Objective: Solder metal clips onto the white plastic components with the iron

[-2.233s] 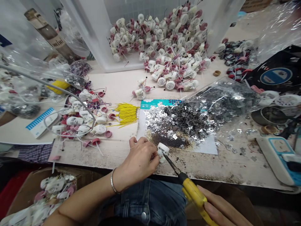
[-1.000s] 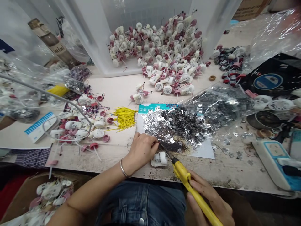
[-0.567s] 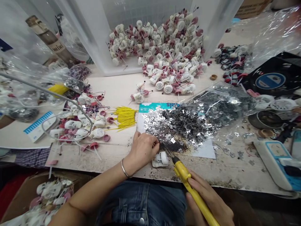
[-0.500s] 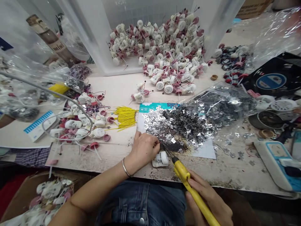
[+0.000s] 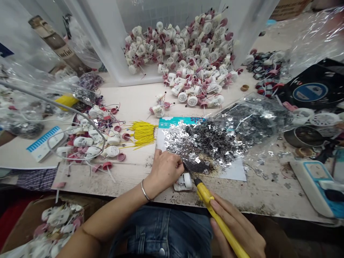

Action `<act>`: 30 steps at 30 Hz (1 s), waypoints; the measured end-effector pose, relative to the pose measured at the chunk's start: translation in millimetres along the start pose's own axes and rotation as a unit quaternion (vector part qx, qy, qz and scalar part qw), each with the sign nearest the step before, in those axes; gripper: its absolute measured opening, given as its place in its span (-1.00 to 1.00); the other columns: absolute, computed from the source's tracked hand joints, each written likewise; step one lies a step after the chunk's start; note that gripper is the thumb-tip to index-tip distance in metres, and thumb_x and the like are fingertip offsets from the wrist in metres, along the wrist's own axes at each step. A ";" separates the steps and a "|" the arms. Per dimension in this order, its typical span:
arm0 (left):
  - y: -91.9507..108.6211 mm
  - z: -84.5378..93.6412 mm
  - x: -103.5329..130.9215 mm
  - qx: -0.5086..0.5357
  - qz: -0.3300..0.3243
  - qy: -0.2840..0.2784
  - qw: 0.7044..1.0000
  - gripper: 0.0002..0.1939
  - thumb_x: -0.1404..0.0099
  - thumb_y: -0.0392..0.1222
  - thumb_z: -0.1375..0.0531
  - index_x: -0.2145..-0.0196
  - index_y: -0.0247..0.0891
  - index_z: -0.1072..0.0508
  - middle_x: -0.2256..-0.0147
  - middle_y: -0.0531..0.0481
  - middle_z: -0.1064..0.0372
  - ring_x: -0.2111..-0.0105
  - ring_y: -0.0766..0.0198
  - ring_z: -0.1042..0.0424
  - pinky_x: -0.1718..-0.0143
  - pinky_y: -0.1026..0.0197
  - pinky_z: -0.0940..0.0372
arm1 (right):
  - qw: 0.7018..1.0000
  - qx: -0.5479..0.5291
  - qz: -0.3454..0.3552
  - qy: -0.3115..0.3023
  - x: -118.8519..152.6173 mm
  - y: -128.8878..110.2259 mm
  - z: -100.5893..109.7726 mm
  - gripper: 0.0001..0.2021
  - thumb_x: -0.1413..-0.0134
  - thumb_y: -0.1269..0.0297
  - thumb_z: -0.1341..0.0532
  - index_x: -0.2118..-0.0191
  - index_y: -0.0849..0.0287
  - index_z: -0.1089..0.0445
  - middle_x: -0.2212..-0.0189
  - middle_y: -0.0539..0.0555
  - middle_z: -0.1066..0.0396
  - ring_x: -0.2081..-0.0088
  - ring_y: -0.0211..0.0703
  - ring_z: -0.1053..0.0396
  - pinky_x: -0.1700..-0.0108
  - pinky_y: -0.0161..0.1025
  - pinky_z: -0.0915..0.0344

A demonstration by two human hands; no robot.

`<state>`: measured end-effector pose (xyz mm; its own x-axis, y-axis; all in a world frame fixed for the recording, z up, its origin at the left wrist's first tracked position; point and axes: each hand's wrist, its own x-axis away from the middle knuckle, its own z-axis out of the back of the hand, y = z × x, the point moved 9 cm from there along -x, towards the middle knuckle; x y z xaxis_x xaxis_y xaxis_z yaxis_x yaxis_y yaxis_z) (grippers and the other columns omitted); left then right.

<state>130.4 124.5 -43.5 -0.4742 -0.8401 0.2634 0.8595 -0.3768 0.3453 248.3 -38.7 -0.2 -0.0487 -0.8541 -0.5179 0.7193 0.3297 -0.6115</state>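
Note:
My left hand [image 5: 167, 167], with a metal bracelet at the wrist, is closed at the near edge of the dark pile of small parts; what its fingertips pinch is too small to name. Just right of it a white plastic piece with a round wheel-like part [image 5: 186, 181] lies on the table. My right hand [image 5: 236, 225] is wrapped round a yellow soldering iron [image 5: 220, 218], its thin tip pointing up and left toward my left fingertips. Shiny flat metal bits and dark bits form a heap [image 5: 209, 139] on a white and teal sheet [image 5: 233, 172].
A clear bin [image 5: 110, 46] at the back holds many white and pink parts, spilling forward. Yellow wires [image 5: 143, 134] lie left of the sheet, beside more parts. A power strip [image 5: 313, 186] and a black fan [image 5: 311, 89] are at right; a grey cable [image 5: 80, 114] loops at left.
The soldering iron and my right hand have shifted slightly to the left. My left hand has barely moved.

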 end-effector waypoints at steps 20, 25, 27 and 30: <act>-3.1 2.4 24.3 0.027 -0.057 -0.060 0.996 -0.77 -0.34 -0.18 -0.13 0.35 -0.25 -0.56 0.34 -0.08 -0.50 0.28 0.18 -0.45 0.24 0.20 -0.25 | 0.991 0.069 0.004 0.116 -31.0 26.0 -25.6 -0.76 0.03 0.61 -0.28 0.23 0.19 -0.40 -0.11 0.14 -0.21 -0.08 -0.12 -0.35 0.00 -0.29 -0.46; -45.5 30.2 11.4 -0.017 0.000 0.041 0.999 -0.76 -0.36 -0.25 -0.07 0.31 -0.29 -0.55 0.33 -0.12 -0.49 0.30 0.16 -0.43 0.19 0.15 -0.27 | 0.996 0.028 0.016 0.086 -37.0 42.0 -36.3 -0.69 -0.03 0.62 -0.20 0.14 0.14 -0.43 -0.12 0.09 -0.24 -0.06 -0.18 -0.35 0.00 -0.31 -0.44; -71.1 47.2 3.1 -0.074 0.047 0.108 0.990 -0.75 -0.35 -0.28 -0.05 0.28 -0.32 -0.54 0.30 -0.18 -0.48 0.26 0.09 -0.42 0.16 0.10 -0.26 | 0.995 0.025 0.016 0.091 -36.6 43.3 -39.7 -0.69 -0.02 0.61 -0.21 0.14 0.14 -0.43 -0.15 0.08 -0.20 -0.08 -0.16 -0.34 -0.02 -0.29 -0.43; -96.1 55.9 -9.9 -0.109 0.070 0.137 0.982 -0.76 -0.32 -0.30 -0.06 0.26 -0.34 -0.53 0.28 -0.21 -0.45 0.22 0.05 -0.39 0.15 0.07 -0.25 | 0.994 0.043 0.007 0.098 -35.2 41.6 -39.7 -0.74 0.02 0.59 -0.25 0.20 0.16 -0.44 -0.15 0.08 -0.20 -0.07 -0.14 -0.35 -0.02 -0.29 -0.43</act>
<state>41.8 190.9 -28.9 -0.3056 -0.9516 0.0313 0.9470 -0.3004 0.1134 252.4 21.1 -31.1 -0.1664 -0.7522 -0.6376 0.7766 0.2984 -0.5548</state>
